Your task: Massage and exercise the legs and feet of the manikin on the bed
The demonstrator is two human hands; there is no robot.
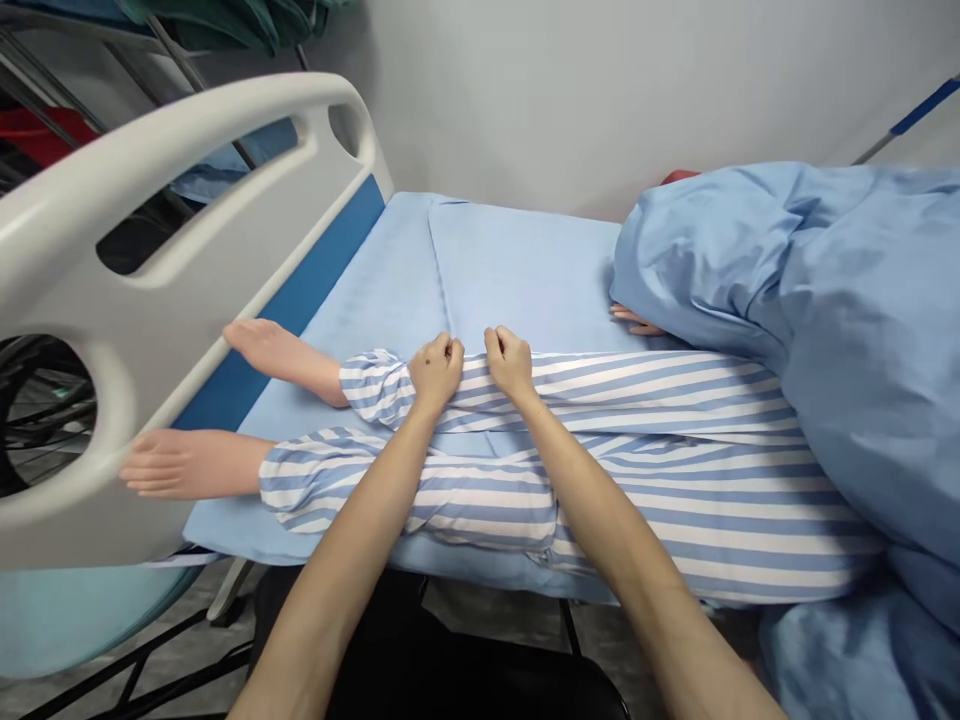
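A manikin in blue-and-white striped trousers (645,470) lies on a bed with a light blue sheet (495,260). Its bare feet (262,345) point left toward the footboard. My left hand (435,368) is closed in a fist on the far trouser leg, near the lower leg. My right hand (508,360) is closed right beside it on the same striped leg, fingers curled into the cloth. A light blue quilt (817,300) covers the manikin's upper body at the right; one manikin hand (634,320) shows at the quilt's edge.
A white and blue footboard (150,250) rises at the left end of the bed. A grey wall (600,90) runs behind the bed. Metal racks with green and red cloth (67,110) stand at the far left. Dark floor and bed frame bars lie below.
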